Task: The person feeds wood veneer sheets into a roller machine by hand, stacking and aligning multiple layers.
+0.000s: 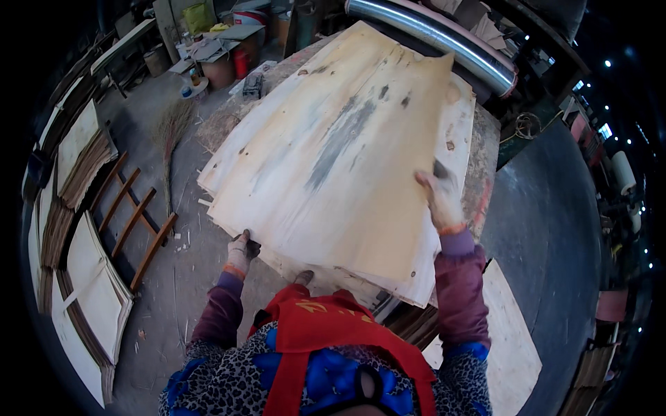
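A thin tan, grey-streaked wood-veneer sheet (378, 201) lies atop a pale veneer stack (460, 121) on a speckled table (489, 142). The pale-gloved left hand (240, 254) appears to pinch its near edge; the pale-gloved right hand (442, 200) meets its right edge, seemingly to steady it, though whether it grips I cannot tell; beyond lies a silver metal cylinder (437, 38)

Open air above the sheet (333, 156) leaves room to cross from its left edge to its right. Beyond its far end, a shiny roller (437, 45) bars the way. The left hand (241, 253) blocks its near-left edge, the right hand (442, 196) its right. A red apron (326, 322) closes off its near side. Floor (548, 201) opens wide to its right; to its left, a broom (173, 121), a wooden frame (134, 222) and stacks (107, 305) narrow the passage.
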Tool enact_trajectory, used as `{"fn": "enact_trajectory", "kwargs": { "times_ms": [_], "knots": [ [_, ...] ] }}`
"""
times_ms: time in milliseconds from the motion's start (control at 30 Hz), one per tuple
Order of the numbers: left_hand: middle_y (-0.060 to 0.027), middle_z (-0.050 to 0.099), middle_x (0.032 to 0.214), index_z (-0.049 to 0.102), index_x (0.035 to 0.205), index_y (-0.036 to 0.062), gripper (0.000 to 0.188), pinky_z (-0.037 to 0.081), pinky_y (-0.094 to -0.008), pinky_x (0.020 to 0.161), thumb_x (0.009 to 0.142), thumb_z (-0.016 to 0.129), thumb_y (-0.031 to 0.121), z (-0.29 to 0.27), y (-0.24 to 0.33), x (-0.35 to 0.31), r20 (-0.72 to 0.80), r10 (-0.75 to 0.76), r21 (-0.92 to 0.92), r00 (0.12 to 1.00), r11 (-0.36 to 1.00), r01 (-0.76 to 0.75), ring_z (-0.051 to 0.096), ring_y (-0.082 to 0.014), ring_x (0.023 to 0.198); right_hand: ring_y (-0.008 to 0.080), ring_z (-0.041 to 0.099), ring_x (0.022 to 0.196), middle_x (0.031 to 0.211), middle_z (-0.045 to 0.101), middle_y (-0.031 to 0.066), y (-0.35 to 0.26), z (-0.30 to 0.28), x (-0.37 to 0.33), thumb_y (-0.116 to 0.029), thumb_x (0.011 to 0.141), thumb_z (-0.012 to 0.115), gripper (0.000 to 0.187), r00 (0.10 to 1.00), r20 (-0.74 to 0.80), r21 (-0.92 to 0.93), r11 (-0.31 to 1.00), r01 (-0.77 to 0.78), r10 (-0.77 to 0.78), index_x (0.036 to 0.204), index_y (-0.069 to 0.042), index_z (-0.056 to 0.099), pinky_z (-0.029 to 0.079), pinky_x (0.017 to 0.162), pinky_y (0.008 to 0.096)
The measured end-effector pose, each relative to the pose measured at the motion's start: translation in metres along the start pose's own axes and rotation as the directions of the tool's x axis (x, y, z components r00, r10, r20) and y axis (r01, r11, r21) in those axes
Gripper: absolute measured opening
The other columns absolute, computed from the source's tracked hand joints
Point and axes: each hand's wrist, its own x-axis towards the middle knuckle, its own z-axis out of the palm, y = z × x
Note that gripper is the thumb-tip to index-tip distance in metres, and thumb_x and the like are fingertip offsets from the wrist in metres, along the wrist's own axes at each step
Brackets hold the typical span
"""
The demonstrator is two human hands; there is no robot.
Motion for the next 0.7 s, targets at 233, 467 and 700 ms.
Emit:
{"fn": "enact_trajectory", "kwargs": {
  "times_ms": [233,467,700],
  "knots": [
    [-0.0110,0.052,0.119,0.048,0.118,0.0063,0.052,0.041,-0.0467,0.092,0.081,0.061,0.039,-0.057,0.057,0.055,0.005,0.147,-0.489,0.989,0.863,-0.126,0.049,-0.0298,0.108,0.0281,0.059,0.077,0.081,0.060,0.0134,-0.103,0.116,0.077,-0.017,0.068,0.061,0.016,0.242,0.579,-0.625,-0.234,0.745,-0.778,0.082,-0.010,0.063,0.046,0.074,0.0354],
    [-0.0108,0.053,0.117,0.047,0.120,0.0014,0.059,0.044,-0.0358,0.089,0.080,0.061,0.042,-0.050,0.129,-0.011,0.188,0.556,-0.375,0.809,0.802,-0.464,0.052,-0.0248,0.104,0.0275,0.059,0.086,0.090,0.065,0.0140,-0.186,0.113,0.080,-0.030,0.077,0.060,0.031,0.674,0.236,-0.253,0.625,0.738,-0.700,0.091,-0.003,0.064,0.044,0.078,0.0387],
    [-0.0122,0.058,0.106,0.047,0.116,-0.0062,0.061,0.046,-0.0330,0.084,0.080,0.062,0.041,-0.059,0.150,-0.050,-0.190,0.532,-0.335,0.826,0.755,-0.563,0.057,-0.0231,0.094,0.0162,0.058,0.092,0.104,0.059,0.0126,-0.104,0.006,-0.047,-0.020,0.077,0.059,0.053,0.993,0.053,0.201,0.975,0.091,-0.103,0.119,0.009,0.045,0.046,0.082,0.0259]
  ]
}}
